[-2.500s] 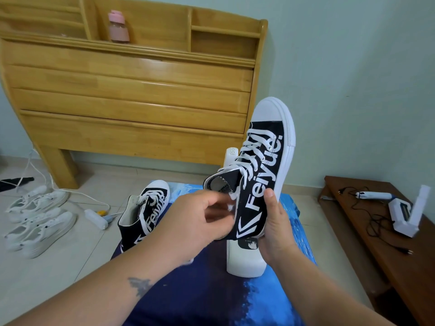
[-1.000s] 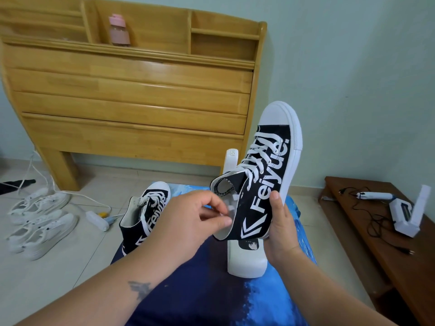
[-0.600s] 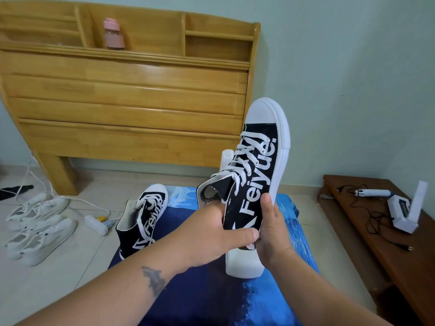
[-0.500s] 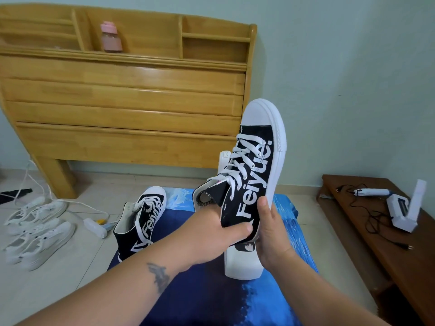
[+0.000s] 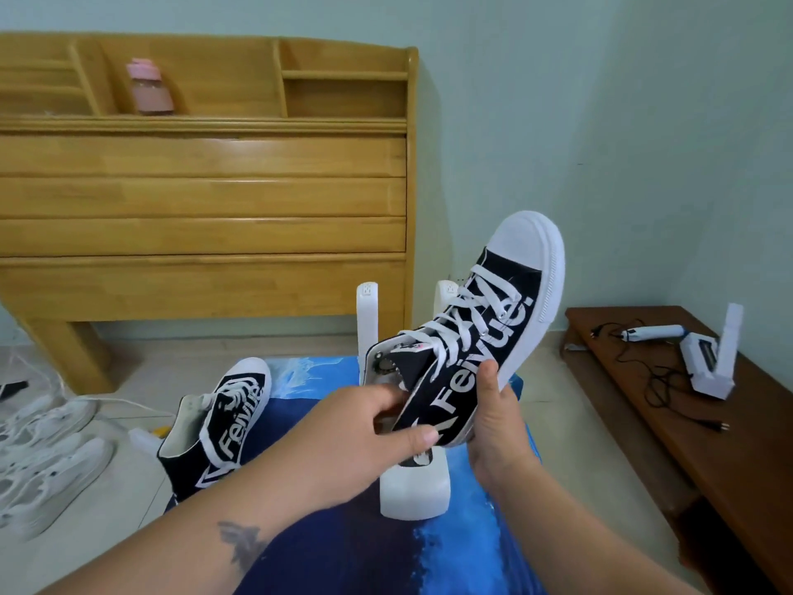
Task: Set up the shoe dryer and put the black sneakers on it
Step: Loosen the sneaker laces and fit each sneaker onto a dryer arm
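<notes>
Both my hands hold a black high-top sneaker (image 5: 485,332) with white laces and a white toe cap, toe tilted up and away. My left hand (image 5: 364,431) grips its collar and heel; my right hand (image 5: 493,405) clasps its sole side. The white shoe dryer (image 5: 414,487) stands on a blue mat (image 5: 455,547) right under the shoe. Its left post (image 5: 367,319) is bare; the right post (image 5: 446,294) shows only its tip behind the laces. The second black sneaker (image 5: 223,423) stands on the mat's left edge.
Several white sneakers (image 5: 47,457) and a power strip (image 5: 143,438) lie on the tiled floor at left. A wooden headboard (image 5: 206,199) with a pink bottle (image 5: 150,85) leans on the wall. A brown bench (image 5: 703,423) at right carries another white dryer (image 5: 710,362) and cables.
The sneaker has shifted right and down toward the dryer's right post, uncovering the left post. My left hand moved from the side panel to the collar. The view tilted down.
</notes>
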Available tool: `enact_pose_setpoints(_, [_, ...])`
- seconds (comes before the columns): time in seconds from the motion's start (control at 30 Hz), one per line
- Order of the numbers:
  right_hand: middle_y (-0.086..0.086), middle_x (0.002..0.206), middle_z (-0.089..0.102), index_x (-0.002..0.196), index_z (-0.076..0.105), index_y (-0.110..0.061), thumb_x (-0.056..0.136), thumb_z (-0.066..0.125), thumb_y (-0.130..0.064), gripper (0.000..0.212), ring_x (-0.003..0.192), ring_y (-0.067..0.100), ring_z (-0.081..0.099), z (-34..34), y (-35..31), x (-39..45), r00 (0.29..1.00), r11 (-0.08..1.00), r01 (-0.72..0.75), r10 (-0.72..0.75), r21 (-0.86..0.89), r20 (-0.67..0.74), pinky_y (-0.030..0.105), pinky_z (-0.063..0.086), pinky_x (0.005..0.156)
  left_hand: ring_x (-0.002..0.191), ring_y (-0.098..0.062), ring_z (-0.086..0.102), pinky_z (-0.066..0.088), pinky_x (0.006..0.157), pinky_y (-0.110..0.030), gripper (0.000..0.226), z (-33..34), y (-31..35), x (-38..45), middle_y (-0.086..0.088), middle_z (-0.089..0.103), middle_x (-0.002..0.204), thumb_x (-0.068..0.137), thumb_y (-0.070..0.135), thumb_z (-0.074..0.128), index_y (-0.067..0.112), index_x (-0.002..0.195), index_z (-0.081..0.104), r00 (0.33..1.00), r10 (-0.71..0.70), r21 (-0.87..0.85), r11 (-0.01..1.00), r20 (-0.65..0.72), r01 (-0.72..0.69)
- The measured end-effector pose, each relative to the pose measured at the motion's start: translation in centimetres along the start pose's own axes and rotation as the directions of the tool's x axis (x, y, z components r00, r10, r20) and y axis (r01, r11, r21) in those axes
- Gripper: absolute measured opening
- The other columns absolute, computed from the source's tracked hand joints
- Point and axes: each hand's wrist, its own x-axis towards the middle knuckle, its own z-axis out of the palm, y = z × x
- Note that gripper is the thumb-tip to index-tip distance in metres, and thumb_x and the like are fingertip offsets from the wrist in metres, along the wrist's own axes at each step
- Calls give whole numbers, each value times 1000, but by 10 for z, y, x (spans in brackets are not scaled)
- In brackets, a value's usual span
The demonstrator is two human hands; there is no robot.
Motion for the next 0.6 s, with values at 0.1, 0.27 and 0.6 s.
enact_pose_setpoints(0.1, [3, 123, 72, 129, 57, -25, 37, 78, -82, 110, 114, 25, 68, -16, 0, 4, 997, 1000, 15, -16, -17, -71, 51, 55, 92, 82, 17, 62, 42, 70, -2, 34, -6, 7, 7, 29, 72, 91, 77, 59, 62, 32, 96, 71, 993, -74, -114, 991, -89, 63])
enact_pose_setpoints(0.27, [-4, 117, 74, 126, 57, -31, 37, 79, -81, 105, 109, 18, 70, -34, 0, 3, 987, 998, 48, -52, -33, -151, 39, 58, 83, 71, -12, 53, 45, 70, -29, 66, 5, 12, 39, -8, 63, 82, 80, 69, 47, 7, 91, 65, 956, -182, -163, 976, -231, 147])
enact_pose_setpoints(0.6, [-26, 95, 73, 103, 58, -50, 57, 81, -57, 52, 90, -6, 69, -55, -36, 31, 912, 948, 291, -315, -127, -264, 17, 55, 80, 63, -16, 48, 38, 64, -30, 26, 19, 29, 112, -20, 66, 82, 89, 34, 63, 9, 82, 64, 955, -147, -314, 947, -258, 61])
